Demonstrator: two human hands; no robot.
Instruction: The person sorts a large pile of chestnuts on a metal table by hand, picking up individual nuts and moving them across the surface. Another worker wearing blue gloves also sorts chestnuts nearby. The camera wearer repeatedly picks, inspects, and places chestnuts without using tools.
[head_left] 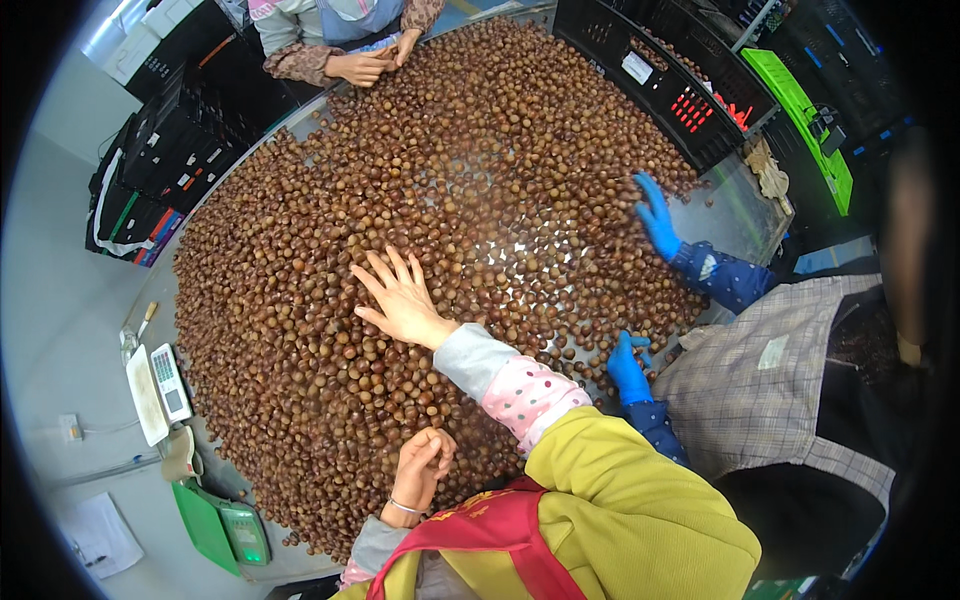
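My right hand [398, 298] lies palm down with spread fingers on a broad spread of round, glossy brown nuts [300, 400], which look like chestnuts; its sleeve is yellow with grey and pink cuffs. Below it, nearer me, my left hand [422, 468], a thin bangle at the wrist, is over the nuts with its fingers curled together. Whatever may be inside those fingers is hidden.
Opposite, a co-worker's bare hands [365, 67] meet at the pile's edge. At right, another worker's blue-gloved hands [655, 215] reach into the nuts. Black crates [650, 85] stand behind, more stacked [165, 150] at left, beside scales [168, 385] and a green tray [205, 525].
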